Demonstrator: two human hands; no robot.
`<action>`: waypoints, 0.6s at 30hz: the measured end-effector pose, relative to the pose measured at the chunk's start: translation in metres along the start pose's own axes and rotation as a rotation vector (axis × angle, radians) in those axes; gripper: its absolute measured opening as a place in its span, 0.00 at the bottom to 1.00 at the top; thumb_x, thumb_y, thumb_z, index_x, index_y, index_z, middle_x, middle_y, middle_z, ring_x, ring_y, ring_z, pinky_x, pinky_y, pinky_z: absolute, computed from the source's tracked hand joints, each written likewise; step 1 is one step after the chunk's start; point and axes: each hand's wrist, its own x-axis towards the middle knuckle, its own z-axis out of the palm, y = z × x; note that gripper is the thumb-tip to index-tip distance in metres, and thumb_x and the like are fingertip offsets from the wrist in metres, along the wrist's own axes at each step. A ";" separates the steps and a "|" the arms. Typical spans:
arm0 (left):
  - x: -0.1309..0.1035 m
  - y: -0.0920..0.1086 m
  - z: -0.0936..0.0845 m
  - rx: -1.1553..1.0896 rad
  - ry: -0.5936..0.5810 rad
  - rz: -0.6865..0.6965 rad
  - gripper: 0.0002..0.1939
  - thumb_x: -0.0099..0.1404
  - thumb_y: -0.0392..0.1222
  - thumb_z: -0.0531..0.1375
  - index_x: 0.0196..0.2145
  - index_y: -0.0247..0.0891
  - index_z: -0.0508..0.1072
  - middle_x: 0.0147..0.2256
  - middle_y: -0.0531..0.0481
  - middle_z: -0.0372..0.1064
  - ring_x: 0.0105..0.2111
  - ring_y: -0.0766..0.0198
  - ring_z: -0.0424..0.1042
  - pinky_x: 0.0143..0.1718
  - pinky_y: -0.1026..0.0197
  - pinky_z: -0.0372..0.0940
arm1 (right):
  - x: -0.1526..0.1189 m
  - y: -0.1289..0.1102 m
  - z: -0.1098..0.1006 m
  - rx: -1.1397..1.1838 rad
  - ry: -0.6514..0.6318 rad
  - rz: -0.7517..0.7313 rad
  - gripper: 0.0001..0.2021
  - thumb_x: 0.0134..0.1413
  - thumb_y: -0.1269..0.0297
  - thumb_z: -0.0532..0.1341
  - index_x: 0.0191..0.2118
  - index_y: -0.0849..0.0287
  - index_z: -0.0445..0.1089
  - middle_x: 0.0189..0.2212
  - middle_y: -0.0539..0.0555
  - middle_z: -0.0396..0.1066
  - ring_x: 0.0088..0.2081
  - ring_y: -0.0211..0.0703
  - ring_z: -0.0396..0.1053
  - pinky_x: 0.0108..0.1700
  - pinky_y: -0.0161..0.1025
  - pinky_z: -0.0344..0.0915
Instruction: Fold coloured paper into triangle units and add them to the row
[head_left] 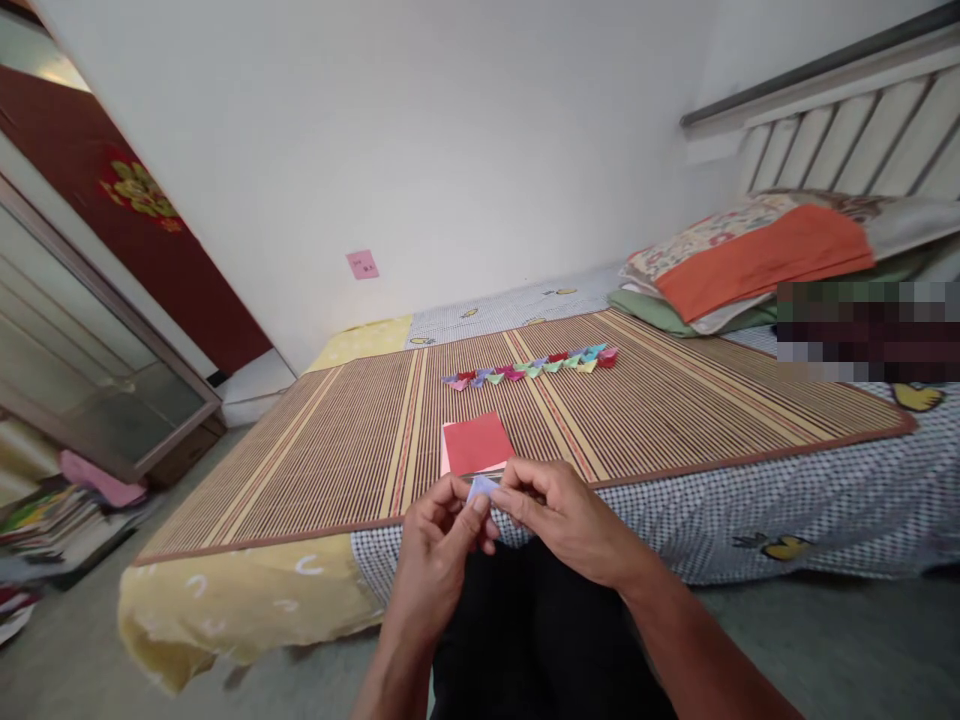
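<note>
Between both hands, just over the near edge of the bed, is a small piece of folded light-blue paper (482, 488) with a pointed top. My left hand (446, 525) pinches its left side, the thumb lying across the front. My right hand (544, 500) grips its right corner between thumb and fingertips. Right behind my hands, a stack of square paper sheets (478, 443) lies on the mat, red on top with a pale pink edge showing. Farther back sits a row of small folded paper pieces (532, 368) in many colours.
A striped bamboo mat (345, 450) covers the bed, over a checked and yellow sheet (255, 600). Pillows with an orange cloth (765, 262) are piled at the right. A pink note (362, 264) is on the wall. Books and papers (45, 525) are stacked at the left.
</note>
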 end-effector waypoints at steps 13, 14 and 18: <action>0.002 -0.008 -0.007 -0.097 -0.005 -0.017 0.13 0.66 0.47 0.65 0.28 0.37 0.72 0.24 0.52 0.73 0.23 0.66 0.70 0.28 0.64 0.66 | -0.006 -0.002 0.015 -0.074 0.064 -0.090 0.15 0.70 0.60 0.53 0.30 0.57 0.64 0.26 0.48 0.65 0.29 0.39 0.63 0.34 0.38 0.58; 0.001 -0.009 -0.007 -0.119 -0.011 -0.024 0.13 0.66 0.47 0.65 0.29 0.37 0.72 0.24 0.52 0.73 0.23 0.66 0.71 0.28 0.64 0.66 | -0.006 -0.002 0.015 -0.058 0.047 -0.079 0.15 0.71 0.60 0.53 0.31 0.57 0.64 0.27 0.48 0.66 0.30 0.39 0.64 0.34 0.38 0.59; -0.005 -0.012 -0.008 -0.098 0.012 0.020 0.12 0.67 0.44 0.65 0.28 0.37 0.71 0.24 0.53 0.73 0.24 0.68 0.69 0.30 0.65 0.65 | -0.008 -0.001 0.015 -0.081 0.045 -0.084 0.15 0.71 0.61 0.53 0.30 0.57 0.64 0.26 0.48 0.64 0.29 0.39 0.62 0.33 0.38 0.58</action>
